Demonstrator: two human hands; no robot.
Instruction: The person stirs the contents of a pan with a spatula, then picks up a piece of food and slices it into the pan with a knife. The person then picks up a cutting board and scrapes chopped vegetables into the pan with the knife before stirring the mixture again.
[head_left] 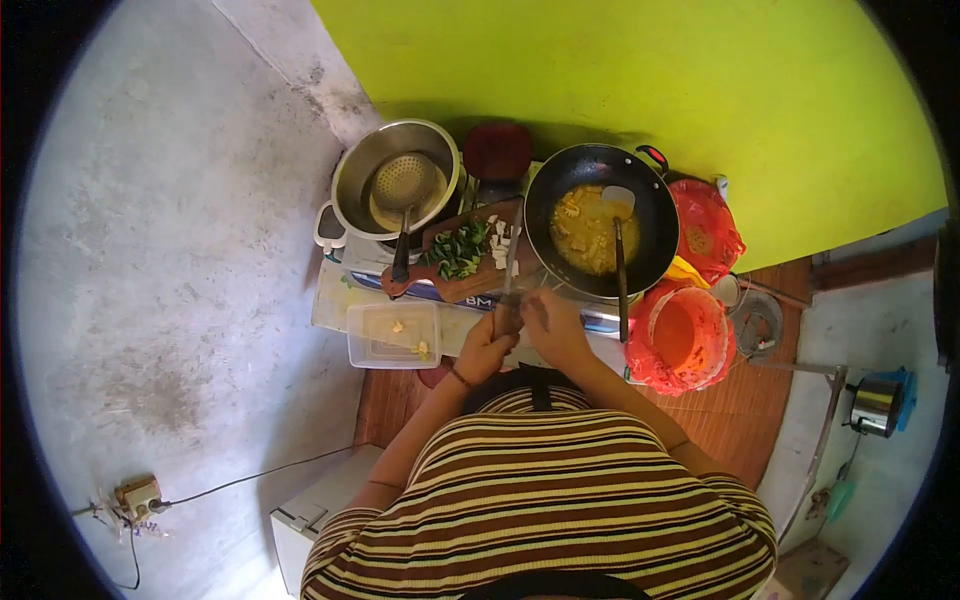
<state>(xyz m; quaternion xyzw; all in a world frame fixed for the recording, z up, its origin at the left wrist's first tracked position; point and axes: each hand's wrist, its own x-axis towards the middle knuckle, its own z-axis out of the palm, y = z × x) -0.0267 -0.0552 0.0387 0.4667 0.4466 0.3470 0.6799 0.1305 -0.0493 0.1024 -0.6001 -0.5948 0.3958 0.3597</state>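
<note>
Head cam: knife btwn both hands

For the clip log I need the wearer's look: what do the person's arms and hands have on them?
Both forearms are bare. The left hand has a thin dark band at its wrist; the right hand shows nothing worn that I can make out. The sleeves are short, part of a striped top in brown, dark red and pale yellow bands. No gloves.
</note>
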